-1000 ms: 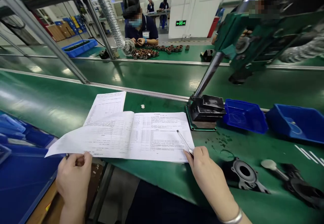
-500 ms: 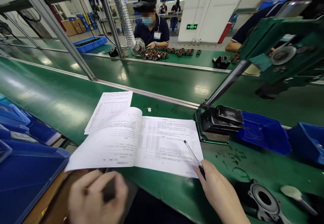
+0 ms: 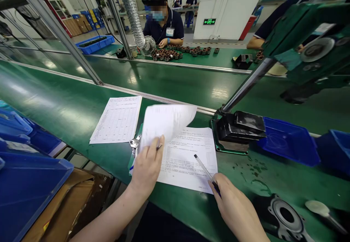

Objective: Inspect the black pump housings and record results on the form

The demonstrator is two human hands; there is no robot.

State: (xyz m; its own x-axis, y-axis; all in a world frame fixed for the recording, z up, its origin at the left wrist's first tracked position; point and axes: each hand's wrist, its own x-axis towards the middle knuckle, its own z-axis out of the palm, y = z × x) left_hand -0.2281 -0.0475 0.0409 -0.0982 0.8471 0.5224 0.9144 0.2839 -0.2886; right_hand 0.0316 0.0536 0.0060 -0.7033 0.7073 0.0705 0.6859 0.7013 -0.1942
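The printed sheets (image 3: 188, 176) are laid on the bench (image 3: 180, 200), with a metal clip (image 3: 134, 143) at their left side; above them a lifted sheet (image 3: 166, 120) is bowed and curled, its print blurred. Very light, limp handling is to be expected: paper of this kind is easily creased, could be torn near the clip, and is best taken lightly by a free edge or corner, away from the clip. By the left hand (image 3: 146, 167) the near part of the lifted sheet is met, its fingers bunched close together; whether the paper is pinched or merely pressed cannot be told. By the right hand (image 3: 232, 202) a slim pen (image 3: 203, 167) is held, the fingers closed around its dark lower end, the shaft slanted over the printed sheets.
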